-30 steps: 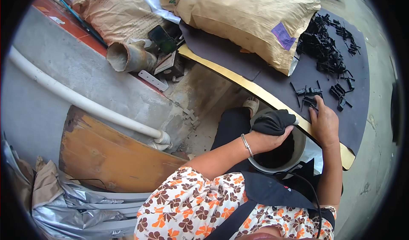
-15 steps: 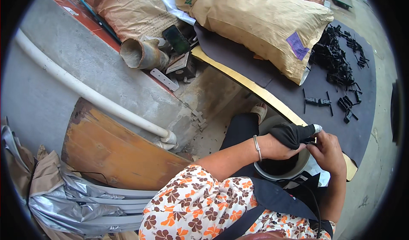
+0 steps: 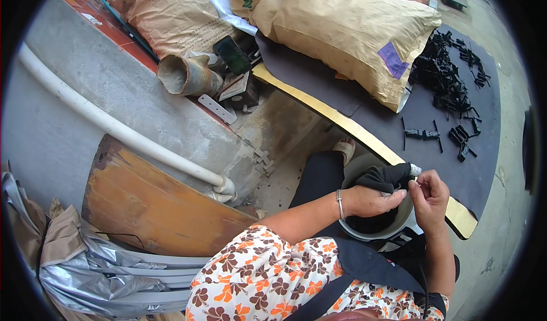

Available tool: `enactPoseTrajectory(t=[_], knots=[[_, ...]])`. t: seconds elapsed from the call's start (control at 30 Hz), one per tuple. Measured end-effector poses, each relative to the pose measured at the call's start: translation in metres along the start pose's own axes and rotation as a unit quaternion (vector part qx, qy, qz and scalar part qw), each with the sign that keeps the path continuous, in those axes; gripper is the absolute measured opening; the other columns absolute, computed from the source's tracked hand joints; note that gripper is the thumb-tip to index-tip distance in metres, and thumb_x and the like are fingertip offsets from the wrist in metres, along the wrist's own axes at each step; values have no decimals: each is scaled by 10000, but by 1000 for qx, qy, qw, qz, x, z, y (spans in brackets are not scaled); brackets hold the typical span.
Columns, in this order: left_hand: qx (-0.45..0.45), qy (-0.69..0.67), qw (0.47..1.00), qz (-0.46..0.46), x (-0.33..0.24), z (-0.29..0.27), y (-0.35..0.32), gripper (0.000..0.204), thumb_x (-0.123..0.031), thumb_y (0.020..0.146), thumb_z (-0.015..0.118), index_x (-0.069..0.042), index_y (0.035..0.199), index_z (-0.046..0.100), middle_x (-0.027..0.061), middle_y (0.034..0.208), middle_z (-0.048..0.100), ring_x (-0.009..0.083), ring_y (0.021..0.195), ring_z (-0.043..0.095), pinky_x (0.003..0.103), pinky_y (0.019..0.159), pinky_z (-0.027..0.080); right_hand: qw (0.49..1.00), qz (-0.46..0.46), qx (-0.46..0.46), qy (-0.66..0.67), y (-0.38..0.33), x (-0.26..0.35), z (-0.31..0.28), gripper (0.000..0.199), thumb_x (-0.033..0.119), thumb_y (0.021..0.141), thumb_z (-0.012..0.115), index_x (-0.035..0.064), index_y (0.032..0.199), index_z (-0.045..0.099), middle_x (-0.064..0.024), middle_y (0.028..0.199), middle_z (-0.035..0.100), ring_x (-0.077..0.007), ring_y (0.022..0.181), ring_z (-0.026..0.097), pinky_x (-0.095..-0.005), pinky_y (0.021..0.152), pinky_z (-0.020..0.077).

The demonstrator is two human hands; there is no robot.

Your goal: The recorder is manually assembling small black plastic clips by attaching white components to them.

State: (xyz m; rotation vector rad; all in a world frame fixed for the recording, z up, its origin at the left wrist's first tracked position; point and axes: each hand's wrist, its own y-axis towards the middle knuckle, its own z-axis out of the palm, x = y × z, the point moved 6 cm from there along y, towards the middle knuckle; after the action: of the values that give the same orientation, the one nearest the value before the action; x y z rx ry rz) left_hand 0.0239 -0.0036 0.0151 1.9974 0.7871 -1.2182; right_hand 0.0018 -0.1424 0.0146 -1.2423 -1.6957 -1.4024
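So, the left hand is curled, with a loose black cloth covering hiding most of its fingers, so I can't tell whether it's gripping anything. Right hand is just beside it, thumb and forefinger pinched together; anything between them is too small to make out. Under the left one sits a round pale-grey bucket, dark inside. Past that, a dark-grey, gold-edged tabletop has some black plastic parts, then a tangled black heap near a bulky brown paper sack.
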Motion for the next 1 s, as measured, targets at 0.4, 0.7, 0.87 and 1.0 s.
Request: enactPoseTrajectory(t=[0.4, 0.7, 0.87, 1.0], knots=[[-101, 103, 982, 119, -5, 6, -6, 298, -78, 836, 537, 36, 1111, 526, 173, 997, 605, 263, 925, 591, 326, 827, 454, 993, 32, 107, -43, 4, 5, 12, 255, 129, 903, 512, -1, 703, 422, -65, 575, 364, -143, 529, 323, -291, 489, 313], [-128, 227, 962, 82, -5, 13, -7, 257, -31, 796, 535, 24, 1047, 544, 184, 938, 593, 328, 847, 581, 385, 771, 458, 996, 23, 47, -72, -6, -9, 19, 205, 103, 884, 517, -17, 722, 477, -149, 558, 451, -269, 478, 403, -328, 490, 364], [-127, 82, 989, 6, 7, 1, -13, 247, -59, 843, 531, 33, 1072, 548, 146, 1000, 599, 242, 918, 577, 317, 833, 440, 987, 95, 112, 71, 0, -16, 34, 297, 183, 946, 470, 7, 707, 477, 15, 606, 418, -77, 590, 352, -251, 531, 345], [-134, 59, 989, -16, 17, -2, -11, 282, -75, 833, 544, 28, 1095, 552, 165, 986, 609, 275, 889, 596, 333, 815, 458, 981, 100, 113, 123, -1, -25, 37, 258, 172, 930, 484, -7, 746, 511, -51, 570, 414, -114, 557, 361, -279, 515, 371]])
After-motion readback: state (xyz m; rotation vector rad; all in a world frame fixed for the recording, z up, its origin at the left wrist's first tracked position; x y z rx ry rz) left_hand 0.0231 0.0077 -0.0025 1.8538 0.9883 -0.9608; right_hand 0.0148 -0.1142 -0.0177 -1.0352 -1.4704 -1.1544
